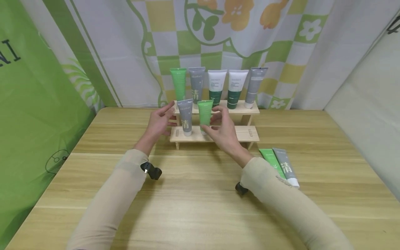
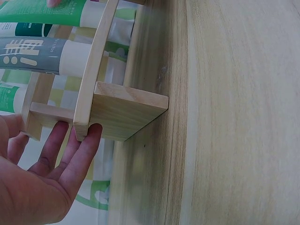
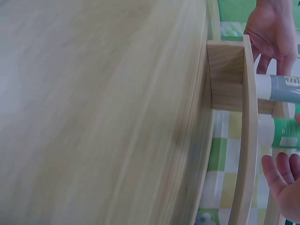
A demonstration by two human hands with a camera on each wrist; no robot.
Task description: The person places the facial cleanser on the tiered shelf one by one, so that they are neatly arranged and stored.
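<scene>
A two-tier wooden rack (image 1: 247, 133) stands on the table. On its lower shelf, a green squeeze tube (image 1: 205, 111) stands cap down, with my right hand (image 1: 225, 133) around it, thumb on its front and fingers on its right side. Several fingers of this hand are clear of the tube in the right wrist view. Left of it stands a grey squeeze tube (image 1: 185, 116). My left hand (image 2: 42, 183) is at the rack's left end, its extended fingertips touching the lower shelf's end and its thumb by the upper shelf. Neither tube is in this hand.
The upper shelf holds another green tube (image 1: 179, 83), a grey tube (image 1: 197, 81), two white-and-green tubes (image 1: 236, 86) and a grey tube (image 1: 254, 86). On the table (image 1: 187, 208), a green tube (image 1: 271, 160) and a grey tube (image 1: 285, 165) lie right of the rack. A patterned curtain (image 1: 125, 52) hangs behind.
</scene>
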